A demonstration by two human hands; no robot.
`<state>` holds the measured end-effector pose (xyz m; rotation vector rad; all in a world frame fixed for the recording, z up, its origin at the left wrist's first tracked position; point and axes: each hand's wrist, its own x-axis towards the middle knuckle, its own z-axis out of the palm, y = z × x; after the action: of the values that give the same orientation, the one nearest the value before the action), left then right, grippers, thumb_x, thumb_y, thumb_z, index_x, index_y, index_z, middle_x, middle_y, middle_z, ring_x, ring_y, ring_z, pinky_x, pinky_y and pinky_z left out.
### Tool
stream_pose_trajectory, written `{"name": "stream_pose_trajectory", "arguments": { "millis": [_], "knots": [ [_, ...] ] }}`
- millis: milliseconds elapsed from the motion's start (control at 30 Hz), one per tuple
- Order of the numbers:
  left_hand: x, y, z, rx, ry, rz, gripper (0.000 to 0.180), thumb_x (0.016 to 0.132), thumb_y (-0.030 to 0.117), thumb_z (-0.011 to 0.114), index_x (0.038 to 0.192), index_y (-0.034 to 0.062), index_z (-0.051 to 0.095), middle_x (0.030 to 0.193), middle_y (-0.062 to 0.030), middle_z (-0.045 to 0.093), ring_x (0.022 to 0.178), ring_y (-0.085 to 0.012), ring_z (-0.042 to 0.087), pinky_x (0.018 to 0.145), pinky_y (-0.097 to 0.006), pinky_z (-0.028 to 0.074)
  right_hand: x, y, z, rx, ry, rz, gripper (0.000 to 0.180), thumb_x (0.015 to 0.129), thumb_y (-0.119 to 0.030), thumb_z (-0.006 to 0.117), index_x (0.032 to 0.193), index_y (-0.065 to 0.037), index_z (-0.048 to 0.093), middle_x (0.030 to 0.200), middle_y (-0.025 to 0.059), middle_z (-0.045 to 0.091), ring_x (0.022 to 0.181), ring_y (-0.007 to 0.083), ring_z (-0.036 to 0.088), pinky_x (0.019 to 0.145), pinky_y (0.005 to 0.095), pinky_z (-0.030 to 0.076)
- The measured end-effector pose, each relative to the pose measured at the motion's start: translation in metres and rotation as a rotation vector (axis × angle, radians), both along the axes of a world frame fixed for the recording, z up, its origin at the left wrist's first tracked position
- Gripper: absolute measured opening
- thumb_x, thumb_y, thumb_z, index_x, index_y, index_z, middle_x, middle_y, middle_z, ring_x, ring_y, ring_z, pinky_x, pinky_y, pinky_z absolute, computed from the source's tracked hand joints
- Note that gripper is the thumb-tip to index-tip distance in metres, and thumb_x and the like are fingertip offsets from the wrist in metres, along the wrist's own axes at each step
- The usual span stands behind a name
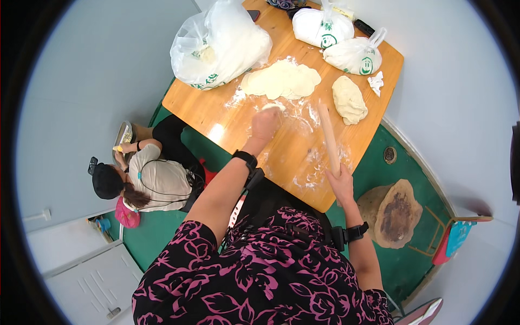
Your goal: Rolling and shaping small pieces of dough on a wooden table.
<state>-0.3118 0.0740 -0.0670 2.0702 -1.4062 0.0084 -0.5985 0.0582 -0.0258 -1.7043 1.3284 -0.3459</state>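
My left hand [265, 124] is closed at the table's middle, its curled fingers at a small pale piece of dough [275, 106]; most of that piece is hidden under them. My right hand [340, 187] grips the near end of a wooden rolling pin [328, 135], which points away from me across the tabletop. Just beyond my left hand, thin round dough wrappers [281, 79] overlap in a floury spread. To the right of the pin lies a large lump of dough [349, 101].
The wooden table [290, 157] carries a big white plastic bag [222, 43] and two smaller tied bags [323, 27] [355, 56]. A crumpled tissue [376, 83] lies by the right edge. A tree-stump block [398, 214] stands on the floor; at left a person [160, 181] sits with a metal bowl [125, 132].
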Motion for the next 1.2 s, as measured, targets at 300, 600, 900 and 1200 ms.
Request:
{"name": "stream_pose_trajectory", "arguments": {
  "millis": [300, 600, 900, 1200],
  "knots": [
    [-0.068, 0.037, -0.034, -0.085, -0.136, -0.343, 0.014, 0.073, 0.009, 0.055, 0.084, 0.0034, 0.06, 0.094, -0.011, 0.06, 0.103, -0.0283, 0.053, 0.087, -0.037, 0.042, -0.008, -0.001, -0.003, -0.027, 0.02, -0.013, 0.033, 0.073, -0.022, 0.064, 0.092, 0.002, 0.052, 0.071, 0.0213, 0.057, 0.065, 0.0314, 0.058, 0.059, 0.0358, 0.045],
    [-0.044, 0.039, -0.011, 0.18, 0.0, -0.226, 0.034, 0.077, 0.018, 0.058, 0.109, 0.0074, 0.054, 0.119, -0.0121, 0.049, 0.118, -0.0313, 0.04, 0.096, -0.045, 0.032, 0.003, -0.009, -0.014, -0.024, -0.05, 0.024, 0.032, 0.073, -0.02, 0.064, 0.095, 0.001, 0.052, 0.072, 0.0199, 0.057, 0.066, 0.0305, 0.059, 0.059, 0.0355, 0.045],
    [-0.046, 0.05, -0.022, 0.317, -0.2, -0.052, 0.07, 0.083, 0.044, 0.045, 0.135, 0.0027, 0.022, 0.141, -0.0154, 0.02, 0.132, -0.0306, 0.013, 0.102, -0.056, 0.008, 0.008, -0.011, -0.003, -0.022, -0.022, 0.098, 0.035, 0.073, -0.021, 0.063, 0.099, 0.0, 0.052, 0.075, 0.0208, 0.059, 0.069, 0.0314, 0.06, 0.061, 0.0363, 0.046],
    [-0.059, 0.059, 0.006, 0.565, -0.22, -0.556, 0.083, 0.076, 0.061, 0.045, 0.134, 0.0062, 0.025, 0.14, -0.0149, 0.025, 0.13, -0.0278, 0.021, 0.101, -0.057, 0.013, 0.01, -0.013, -0.016, 0.003, 0.012, 0.137, 0.036, 0.072, -0.02, 0.064, 0.099, 0.001, 0.052, 0.076, 0.02, 0.058, 0.07, 0.0303, 0.059, 0.062, 0.0357, 0.045]
  ]
}}
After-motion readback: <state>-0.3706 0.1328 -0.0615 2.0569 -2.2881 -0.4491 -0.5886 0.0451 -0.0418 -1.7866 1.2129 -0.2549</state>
